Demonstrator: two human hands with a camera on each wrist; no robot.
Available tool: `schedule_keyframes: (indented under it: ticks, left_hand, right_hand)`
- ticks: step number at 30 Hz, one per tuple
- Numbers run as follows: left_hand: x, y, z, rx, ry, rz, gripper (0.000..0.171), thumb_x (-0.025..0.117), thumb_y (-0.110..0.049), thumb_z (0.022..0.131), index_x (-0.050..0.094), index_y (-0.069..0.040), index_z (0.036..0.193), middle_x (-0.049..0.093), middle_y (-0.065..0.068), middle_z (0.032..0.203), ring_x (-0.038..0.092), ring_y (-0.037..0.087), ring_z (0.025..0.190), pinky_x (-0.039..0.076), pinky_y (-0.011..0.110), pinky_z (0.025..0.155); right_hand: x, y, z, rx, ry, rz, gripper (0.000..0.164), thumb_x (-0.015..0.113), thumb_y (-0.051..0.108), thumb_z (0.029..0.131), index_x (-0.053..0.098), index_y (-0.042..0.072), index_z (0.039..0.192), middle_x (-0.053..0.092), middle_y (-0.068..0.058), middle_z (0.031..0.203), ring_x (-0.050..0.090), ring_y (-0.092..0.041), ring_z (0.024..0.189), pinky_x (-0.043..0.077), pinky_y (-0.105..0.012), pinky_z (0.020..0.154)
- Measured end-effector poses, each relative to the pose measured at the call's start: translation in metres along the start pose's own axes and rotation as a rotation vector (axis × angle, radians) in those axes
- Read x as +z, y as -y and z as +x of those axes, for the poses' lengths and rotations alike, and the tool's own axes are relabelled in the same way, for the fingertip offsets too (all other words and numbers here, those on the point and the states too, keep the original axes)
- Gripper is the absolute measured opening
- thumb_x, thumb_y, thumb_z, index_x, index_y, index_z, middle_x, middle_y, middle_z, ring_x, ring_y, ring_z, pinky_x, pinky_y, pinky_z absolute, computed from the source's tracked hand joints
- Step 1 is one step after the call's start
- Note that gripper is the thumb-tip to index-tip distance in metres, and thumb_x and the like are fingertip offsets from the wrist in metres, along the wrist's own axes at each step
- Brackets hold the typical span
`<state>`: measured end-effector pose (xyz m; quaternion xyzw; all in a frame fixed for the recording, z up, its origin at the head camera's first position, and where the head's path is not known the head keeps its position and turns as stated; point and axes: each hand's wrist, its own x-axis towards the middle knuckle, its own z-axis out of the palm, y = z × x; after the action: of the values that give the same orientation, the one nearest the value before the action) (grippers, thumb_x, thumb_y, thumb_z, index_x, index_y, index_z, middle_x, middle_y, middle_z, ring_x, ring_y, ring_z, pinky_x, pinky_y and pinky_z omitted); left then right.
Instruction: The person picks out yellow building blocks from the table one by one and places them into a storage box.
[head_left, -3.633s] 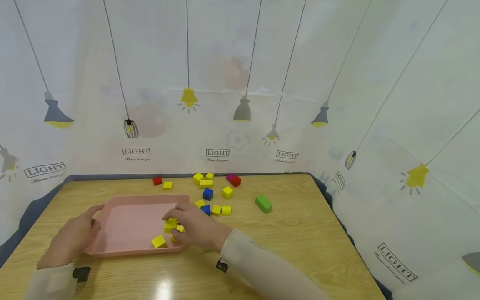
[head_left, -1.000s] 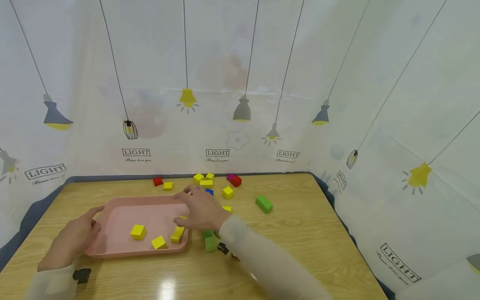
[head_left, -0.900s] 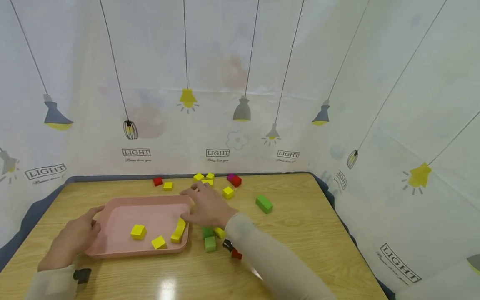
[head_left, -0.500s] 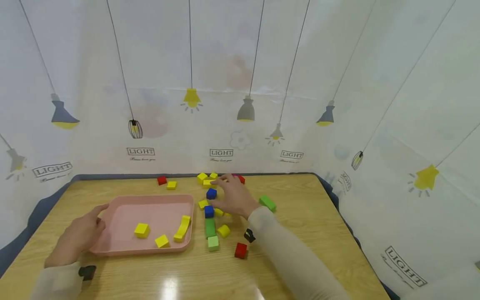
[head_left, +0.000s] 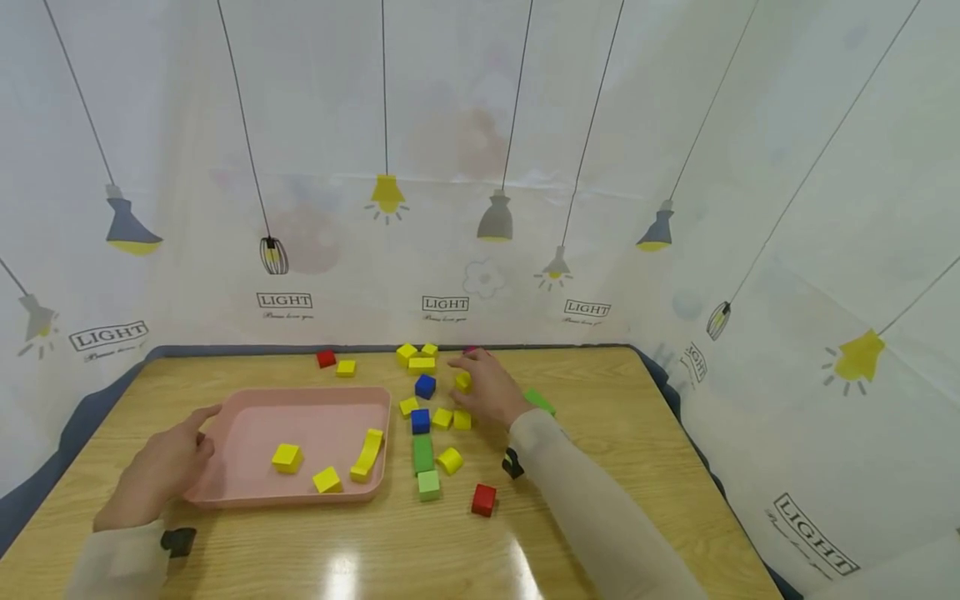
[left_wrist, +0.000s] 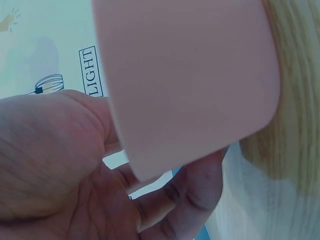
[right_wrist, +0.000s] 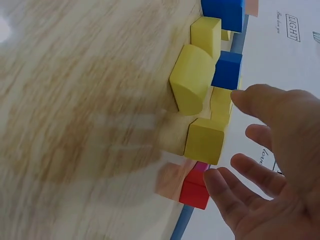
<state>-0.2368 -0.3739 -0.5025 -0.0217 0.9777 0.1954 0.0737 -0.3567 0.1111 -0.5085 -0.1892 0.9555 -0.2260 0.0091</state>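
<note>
My left hand (head_left: 157,467) grips the left edge of a pink tray (head_left: 251,425), its thumb and fingers to either side of the tray's end in the left wrist view. Inside the tray lie two yellow cubes (head_left: 287,458) and a long curved yellow block (head_left: 367,456). At the back of the table my right hand (head_left: 491,389) is spread beside another yellow cube (head_left: 462,381), thumb and fingers apart. In the right wrist view that yellow cube (right_wrist: 205,141) stands on the wood near the fingertips, with a red block (right_wrist: 195,192) just past it.
Right of the tray stand blue cubes (head_left: 421,421), green blocks (head_left: 423,454) and several yellow blocks (head_left: 450,461). A red cube (head_left: 483,500) sits nearer the front. More yellow blocks (head_left: 422,365) and a red one (head_left: 326,358) line the back. My right wrist partly covers a green block (head_left: 540,402).
Earlier my right hand held a yellow cube over the tray; that cube now lies inside. The hand has since moved right to another yellow cube. My left hand stays at the tray.
</note>
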Motion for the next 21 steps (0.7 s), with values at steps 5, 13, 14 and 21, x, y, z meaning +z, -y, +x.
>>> schedule_keyframes:
  ticks: [5,13,14,21]
  left_hand:
    - [0.0004,0.0003,0.0027,-0.015,0.008,-0.006,0.061,0.05,-0.008,0.115,0.033,0.01,0.171,0.067,0.022,0.101,0.06,0.023,0.074,0.047,0.038,0.066]
    - [-0.0008,-0.0011,0.0033,-0.029,0.017,-0.011,0.062,0.05,-0.009,0.116,0.033,0.009,0.172,0.067,0.028,0.11,0.061,0.023,0.075,0.048,0.039,0.066]
    - [-0.0009,-0.0011,0.0029,-0.025,0.013,-0.009,0.061,0.05,-0.009,0.116,0.033,0.009,0.172,0.067,0.027,0.109,0.061,0.023,0.075,0.048,0.039,0.066]
    - [0.0,-0.0005,0.001,-0.022,0.005,-0.006,0.061,0.049,-0.009,0.115,0.033,0.009,0.171,0.065,0.019,0.098,0.058,0.023,0.073,0.046,0.038,0.066]
  right_hand:
    - [-0.0011,-0.0026,0.0039,0.015,0.029,0.005,0.056,0.082,0.021,0.111,0.067,0.013,0.164,0.066,-0.014,0.165,0.065,-0.035,0.152,0.049,-0.053,0.133]
    - [0.0011,-0.0047,0.0079,0.02,0.018,-0.006,0.041,0.08,0.01,0.11,0.077,0.008,0.151,0.076,-0.011,0.154,0.069,-0.034,0.149,0.054,-0.051,0.129]
    - [0.0011,-0.0042,0.0078,0.024,0.017,-0.004,0.039,0.08,0.01,0.11,0.078,0.007,0.15,0.077,-0.011,0.153,0.069,-0.033,0.148,0.054,-0.051,0.128]
    - [0.0022,-0.0042,0.0096,0.033,0.024,0.032,0.036,0.079,0.006,0.11,0.079,0.005,0.146,0.078,-0.012,0.151,0.069,-0.035,0.148,0.054,-0.051,0.129]
